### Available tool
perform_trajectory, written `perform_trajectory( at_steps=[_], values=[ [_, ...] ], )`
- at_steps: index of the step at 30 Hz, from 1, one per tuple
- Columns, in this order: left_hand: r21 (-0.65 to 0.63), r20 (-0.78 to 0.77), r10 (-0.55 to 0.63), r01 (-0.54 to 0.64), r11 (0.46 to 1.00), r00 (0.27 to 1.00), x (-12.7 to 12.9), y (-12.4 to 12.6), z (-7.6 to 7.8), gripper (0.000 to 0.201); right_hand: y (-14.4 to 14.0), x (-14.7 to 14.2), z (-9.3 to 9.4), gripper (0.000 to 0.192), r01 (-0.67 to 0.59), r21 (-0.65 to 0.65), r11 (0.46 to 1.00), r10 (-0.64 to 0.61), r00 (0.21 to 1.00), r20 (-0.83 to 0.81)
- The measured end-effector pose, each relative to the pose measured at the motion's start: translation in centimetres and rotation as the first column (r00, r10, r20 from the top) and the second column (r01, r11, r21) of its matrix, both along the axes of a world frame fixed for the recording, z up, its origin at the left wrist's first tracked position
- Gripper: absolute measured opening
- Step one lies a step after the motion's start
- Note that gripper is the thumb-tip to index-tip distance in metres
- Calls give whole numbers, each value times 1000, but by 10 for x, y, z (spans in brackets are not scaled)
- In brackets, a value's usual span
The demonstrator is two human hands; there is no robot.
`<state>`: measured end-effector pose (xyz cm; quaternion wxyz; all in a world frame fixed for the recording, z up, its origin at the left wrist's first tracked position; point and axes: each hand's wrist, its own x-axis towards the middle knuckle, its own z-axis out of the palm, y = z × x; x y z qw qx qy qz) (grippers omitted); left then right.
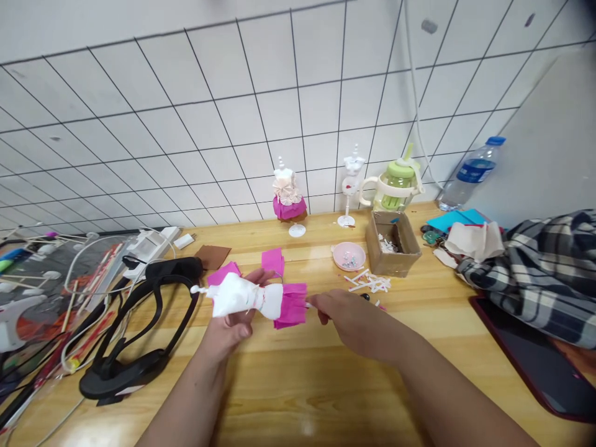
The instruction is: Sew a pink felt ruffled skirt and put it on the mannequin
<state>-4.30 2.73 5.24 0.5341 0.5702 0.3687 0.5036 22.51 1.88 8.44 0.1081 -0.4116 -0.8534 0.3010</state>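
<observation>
A small white dress-form mannequin (237, 294) lies sideways over the table, its knobbed neck end pointing left. My left hand (237, 329) is closed around its torso from below and behind. Strips of magenta crepe paper (294, 304) wrap its lower end like a short skirt. At the skirt's right end, my right hand (344, 320) pinches a thin white rod (308, 305); most of it is hidden by the fingers. Magenta paper squares (272, 261) lie behind the mannequin, and a brown paper square (212, 256) is farther left.
Two mannequins stand by the tiled wall, one dressed (288, 194), one white (349, 186). Right of centre are a pink dish (349, 256), white sticks (370, 282), a cardboard box (393, 248) and a green-lidded jug (398, 186). A black headset strap (153, 323) and tangled cables fill the left; a phone (535, 360) lies right.
</observation>
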Motion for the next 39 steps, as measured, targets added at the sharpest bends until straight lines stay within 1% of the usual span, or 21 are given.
perform_trajectory(
  at_steps=[1,2,4,6,8,10,11,12,13,14,15,16,17,19,20,22,25,28,30,35,39],
  values=[
    [22,-42,-6,7,1000,999,-2,-2,1,80,-2,0,2,52,-1,15,1000,0,1000,9],
    [39,-93,-14,18,999,996,-3,-4,3,71,-3,0,5,53,-4,26,1000,4,1000,21],
    [101,-159,10,6,995,987,-1,-7,8,51,-6,2,9,52,-6,45,999,4,999,52],
    [168,-181,23,8,986,983,3,-8,12,45,-6,4,11,50,-8,55,998,4,997,77],
    [222,-186,24,19,975,982,7,-9,14,45,-5,6,11,51,-23,67,998,18,997,81],
    [263,-185,24,26,965,982,9,-10,12,43,-3,8,9,52,5,149,989,-11,999,39],
    [284,-177,37,15,959,983,10,-10,11,42,-1,8,9,51,63,222,973,-62,998,-13],
    [303,-163,62,-10,953,985,10,-11,10,43,-1,8,10,48,152,302,941,-130,987,-92],
    [321,-145,101,-49,946,984,9,-11,9,44,-1,8,11,43,263,368,892,-200,959,-200],
    [334,-132,147,-95,938,980,9,-12,8,44,-1,7,13,37,380,396,836,-262,910,-322],
    [345,-126,193,-139,928,973,8,-13,8,45,-2,7,16,31,475,373,797,-305,849,-431],
    [356,-130,234,-175,918,963,8,-14,7,45,-3,6,19,25,529,300,794,-334,791,-513],
    [372,-144,268,-199,907,953,7,-15,7,45,-5,5,23,20,530,190,826,-356,753,-554],
    [431,-171,304,-207,878,937,6,-16,7,47,-8,3,27,14,429,-74,900,-395,734,-552],
    [465,-177,313,-202,862,933,6,-17,7,48,-9,1,28,14,356,-193,914,-403,743,-535],
    [516,-175,326,-196,834,929,6,-19,6,50,-10,-3,28,20,235,-372,898,-412,749,-519],
    [538,-173,344,-204,818,923,7,-21,7,49,-10,-9,24,29,122,-542,831,-448,724,-524],
    [540,-180,335,-192,820,925,9,-23,9,49,-10,-13,19,32,70,-642,764,-503,686,-525],
    [543,-188,329,-182,820,925,11,-24,11,50,-10,-16,17,31,61,-671,739,-535,658,-530],
    [559,-238,303,-125,820,923,12,-24,11,49,-9,-21,13,27,62,-680,731,-579,583,-570],
    [567,-253,296,-107,817,921,12,-23,10,48,-9,-23,10,23,73,-681,729,-596,557,-579]
  ],
)
